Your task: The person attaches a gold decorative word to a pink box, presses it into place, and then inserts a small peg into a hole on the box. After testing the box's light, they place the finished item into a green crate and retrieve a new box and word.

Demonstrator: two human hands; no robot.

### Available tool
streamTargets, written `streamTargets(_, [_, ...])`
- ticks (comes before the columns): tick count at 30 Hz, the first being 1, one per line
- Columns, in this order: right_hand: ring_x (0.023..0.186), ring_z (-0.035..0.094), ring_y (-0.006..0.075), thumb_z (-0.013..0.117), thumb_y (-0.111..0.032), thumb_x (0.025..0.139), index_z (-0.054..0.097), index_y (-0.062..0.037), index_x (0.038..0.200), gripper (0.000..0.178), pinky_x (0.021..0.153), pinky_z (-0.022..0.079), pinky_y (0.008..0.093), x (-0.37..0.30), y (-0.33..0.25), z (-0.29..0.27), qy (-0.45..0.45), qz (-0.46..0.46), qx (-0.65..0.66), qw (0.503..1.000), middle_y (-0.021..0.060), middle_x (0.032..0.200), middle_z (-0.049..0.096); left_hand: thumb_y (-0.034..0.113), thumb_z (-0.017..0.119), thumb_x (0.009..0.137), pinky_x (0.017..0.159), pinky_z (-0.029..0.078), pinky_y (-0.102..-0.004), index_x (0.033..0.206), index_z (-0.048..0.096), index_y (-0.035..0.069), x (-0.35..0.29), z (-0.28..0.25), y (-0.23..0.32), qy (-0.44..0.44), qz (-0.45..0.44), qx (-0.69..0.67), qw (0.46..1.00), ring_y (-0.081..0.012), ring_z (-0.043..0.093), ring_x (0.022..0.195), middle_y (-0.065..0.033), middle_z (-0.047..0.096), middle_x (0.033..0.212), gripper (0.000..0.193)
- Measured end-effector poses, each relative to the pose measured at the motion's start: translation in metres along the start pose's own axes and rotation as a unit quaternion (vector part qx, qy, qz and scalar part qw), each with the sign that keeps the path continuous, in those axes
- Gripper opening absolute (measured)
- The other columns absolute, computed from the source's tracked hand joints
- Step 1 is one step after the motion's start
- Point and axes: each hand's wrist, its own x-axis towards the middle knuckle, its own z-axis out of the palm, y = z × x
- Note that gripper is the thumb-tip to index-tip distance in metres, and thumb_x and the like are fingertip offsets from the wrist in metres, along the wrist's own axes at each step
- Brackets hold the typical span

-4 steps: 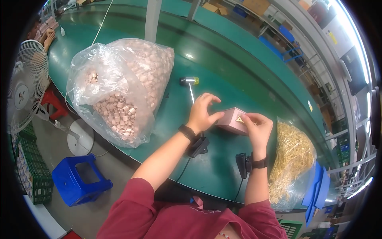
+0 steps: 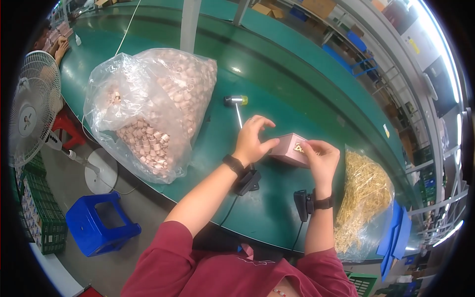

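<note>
A small pink box point(image 2: 286, 149) sits on the green work table, with a gold lettering piece point(image 2: 300, 147) against its face. My right hand point(image 2: 322, 159) is closed in a pinch at the right end of this piece, its fingertips hiding part of it. At the box's left side is my left hand point(image 2: 253, 140), fingers apart and holding nothing; the thumb tip touches the box or lies very near it. Just beyond that hand lies a mallet point(image 2: 235, 101) with a dark and yellow head and a metal handle, partly hidden behind the hand.
On the left stands a large clear bag point(image 2: 153, 99) of pink cylindrical pieces. A bag of gold pieces point(image 2: 363, 198) lies right of my right arm. Dark wrist devices with cables hang at both wrists. A fan point(image 2: 32, 114) and blue stool point(image 2: 101, 225) stand left; another person's hand shows far left.
</note>
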Motion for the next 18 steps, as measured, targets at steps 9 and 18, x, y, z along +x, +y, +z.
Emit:
streamTargets(9, [0.064,0.059,0.008,0.075,-0.008,0.076,0.072,0.004,0.082,0.014,0.06,0.046,0.0216,0.0007,0.0019,-0.0051,0.003,0.008,0.028,1.0,0.0063,0.07,0.068,0.023,0.075,0.065,0.077,0.045,-0.033,0.095,0.063,0.005,0.0009,0.0009,0.0024,-0.001,-0.007,-0.002,1.0,-0.0241,0.055,0.085,-0.0094,0.06,0.097,0.036])
streamTargets(18, [0.064,0.059,0.0076,0.075,-0.008,0.076,0.072,0.0039,0.082,0.014,0.059,0.046,0.0213,0.0009,0.0015,-0.0062,-0.002,0.036,0.068,0.997,0.006,0.07,0.068,0.02,0.076,0.065,0.076,0.049,-0.0343,0.094,0.062,0.006,0.0008,0.0006,0.0023,-0.006,-0.003,0.01,1.0,-0.0263,0.058,0.088,-0.0098,0.06,0.099,0.035])
